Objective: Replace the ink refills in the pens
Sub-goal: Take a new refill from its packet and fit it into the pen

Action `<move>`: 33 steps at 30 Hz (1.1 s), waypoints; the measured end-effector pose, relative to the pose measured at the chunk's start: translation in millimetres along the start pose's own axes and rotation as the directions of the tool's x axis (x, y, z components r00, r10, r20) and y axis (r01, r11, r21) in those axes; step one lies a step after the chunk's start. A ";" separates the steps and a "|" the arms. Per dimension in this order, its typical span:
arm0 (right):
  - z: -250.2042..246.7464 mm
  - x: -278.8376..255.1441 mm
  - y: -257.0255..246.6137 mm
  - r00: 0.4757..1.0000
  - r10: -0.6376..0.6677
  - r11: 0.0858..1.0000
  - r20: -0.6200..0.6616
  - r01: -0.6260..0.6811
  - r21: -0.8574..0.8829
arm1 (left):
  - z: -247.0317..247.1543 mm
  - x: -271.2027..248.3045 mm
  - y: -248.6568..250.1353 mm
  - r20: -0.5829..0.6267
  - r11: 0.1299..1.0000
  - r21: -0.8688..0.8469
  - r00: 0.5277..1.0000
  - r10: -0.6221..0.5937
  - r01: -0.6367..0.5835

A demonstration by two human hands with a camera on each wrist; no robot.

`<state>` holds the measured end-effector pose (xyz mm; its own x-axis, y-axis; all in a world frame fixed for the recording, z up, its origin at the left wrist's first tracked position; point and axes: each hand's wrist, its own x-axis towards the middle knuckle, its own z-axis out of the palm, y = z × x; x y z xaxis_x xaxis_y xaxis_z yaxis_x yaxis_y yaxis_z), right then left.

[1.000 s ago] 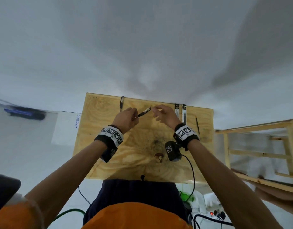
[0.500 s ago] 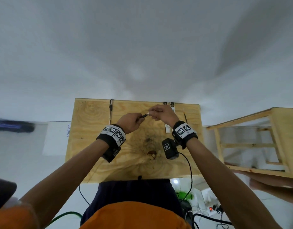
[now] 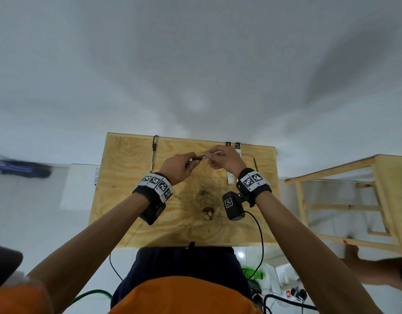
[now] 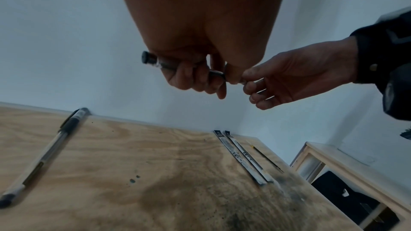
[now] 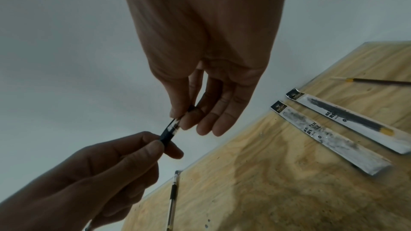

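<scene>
Above the plywood table (image 3: 127, 177) my left hand (image 3: 188, 163) grips the barrel of a black pen (image 3: 198, 158), which lies roughly level. The pen's end cap (image 4: 146, 57) sticks out past my left hand (image 4: 195, 78). My right hand (image 3: 209, 156) pinches the pen's tip section (image 5: 175, 124) between thumb and fingers (image 5: 189, 120). A second pen (image 3: 154, 152) lies on the table at the far left. Two white refill packets (image 5: 329, 136) lie side by side at the far right, partly hidden by my right hand in the head view. A loose dark refill (image 5: 378, 81) lies beyond them.
A dark ink stain (image 3: 204, 193) marks the table's middle, and a wall runs right behind the table. A wooden frame (image 3: 354, 200) stands to the right. Another person's arm (image 3: 376, 270) reaches in at lower right. Cables (image 3: 261, 234) hang off the front edge.
My right hand has closed the gap to the pen and now pinches its tip. The pen has tipped from slanted to nearly level. The head view has shifted slightly.
</scene>
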<state>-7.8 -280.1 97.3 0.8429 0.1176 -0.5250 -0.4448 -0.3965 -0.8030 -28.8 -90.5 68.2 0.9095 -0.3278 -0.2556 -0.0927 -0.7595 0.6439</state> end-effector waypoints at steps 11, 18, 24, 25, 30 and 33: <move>-1.9 3.9 -6.5 0.999 -0.003 0.999 0.047 0.001 0.035 | -0.8 2.3 -5.5 -0.088 0.995 -0.100 0.996 -0.005 -0.003; 0.5 5.5 -4.6 0.996 -0.043 0.999 0.083 0.043 0.008 | -1.7 4.8 -13.3 -0.085 0.999 -0.047 0.996 0.020 -0.024; 4.0 8.2 -3.4 0.996 -0.019 0.998 0.083 0.015 0.056 | -3.1 1.5 -16.0 -0.093 0.995 0.076 0.993 0.069 -0.062; 4.2 8.7 -4.3 0.996 -0.020 0.998 0.088 0.014 0.060 | -3.3 0.6 -16.1 -0.095 0.993 0.100 0.992 0.080 -0.070; 6.5 14.1 -9.0 0.993 -0.005 0.999 0.114 0.000 0.045 | -3.3 -1.9 -18.4 -0.045 0.983 0.172 0.996 0.078 -0.070; 8.4 18.2 -8.9 0.992 0.009 0.999 0.128 -0.015 0.047 | -2.7 -0.3 -20.6 -0.026 0.979 0.196 0.997 0.069 -0.063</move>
<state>9.0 -266.8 92.5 0.7932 0.2300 -0.5638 -0.4712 -0.3547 -0.8076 -26.0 -73.2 57.0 0.9112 -0.3648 -0.1913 -0.2274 -0.8328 0.5047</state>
